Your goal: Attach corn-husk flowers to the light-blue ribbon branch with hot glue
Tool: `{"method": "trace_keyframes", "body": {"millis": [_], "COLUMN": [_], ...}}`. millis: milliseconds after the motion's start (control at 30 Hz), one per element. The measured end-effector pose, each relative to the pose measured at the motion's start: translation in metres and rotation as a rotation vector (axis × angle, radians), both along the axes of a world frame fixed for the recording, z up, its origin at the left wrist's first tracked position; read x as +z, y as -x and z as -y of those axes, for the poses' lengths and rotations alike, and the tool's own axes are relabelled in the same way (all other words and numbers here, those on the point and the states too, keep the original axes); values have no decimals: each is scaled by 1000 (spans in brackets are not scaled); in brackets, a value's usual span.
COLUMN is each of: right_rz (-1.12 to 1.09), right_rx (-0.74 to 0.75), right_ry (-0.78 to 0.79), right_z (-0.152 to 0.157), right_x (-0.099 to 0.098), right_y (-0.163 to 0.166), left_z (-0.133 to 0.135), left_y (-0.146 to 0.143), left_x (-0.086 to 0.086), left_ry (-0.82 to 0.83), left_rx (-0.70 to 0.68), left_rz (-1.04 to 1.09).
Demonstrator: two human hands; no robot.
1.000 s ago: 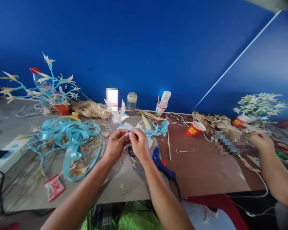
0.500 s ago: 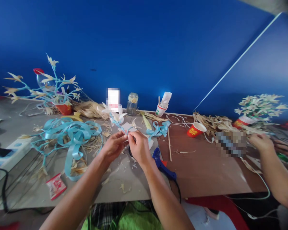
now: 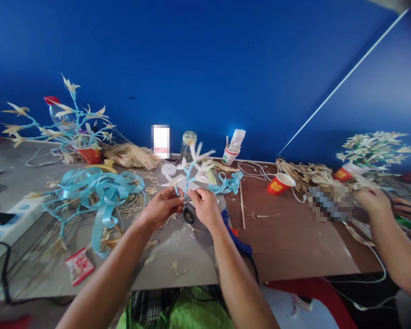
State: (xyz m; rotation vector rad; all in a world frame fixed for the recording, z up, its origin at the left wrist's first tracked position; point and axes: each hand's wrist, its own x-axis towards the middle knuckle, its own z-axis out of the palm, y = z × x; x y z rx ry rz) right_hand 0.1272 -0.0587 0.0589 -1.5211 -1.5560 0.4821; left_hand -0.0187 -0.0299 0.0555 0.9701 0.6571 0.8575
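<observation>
Left hand pinches the base of the thin blue-wrapped stem with white papery petals, held above the desk; right hand beside it, grip unclear. Probably light, bendable, petals fragile: hold by stem.

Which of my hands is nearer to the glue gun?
Right. Your right hand is left of the glue gun; your left hand is farther left, past the right one.

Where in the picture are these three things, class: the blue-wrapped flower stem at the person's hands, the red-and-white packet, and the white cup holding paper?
Flower stem [image 3: 187, 175]: head view, on its blue wrapping.
Packet [image 3: 80, 266]: head view, middle of its front.
White cup [image 3: 229, 157]: head view, on its side wall.
</observation>
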Motion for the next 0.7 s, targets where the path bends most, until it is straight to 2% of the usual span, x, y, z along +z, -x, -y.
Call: {"method": "trace_keyframes", "body": {"millis": [167,300,433,567,700], "right_rz": [1,-57,-180,-314,-624], "right_rx": [-67,-83,4,74,56], "right_ry": [-65,-74,-21,39,130], "right_z": [0,2,5,4,1], "right_x": [-5,-3,0,1,-2], "right_y": [3,7,9,8,10], "left_z": [-2,-2,-1,2,5], "left_y": [-10,-14,-16,-18,-19], "left_x": [-6,-12,-14,-14,-11], "left_ry": [-141,-286,-330,-327,-335], "left_rx": [206,317,413,460,445], "left_rz": [-85,-162,-145,-100,-39]}}
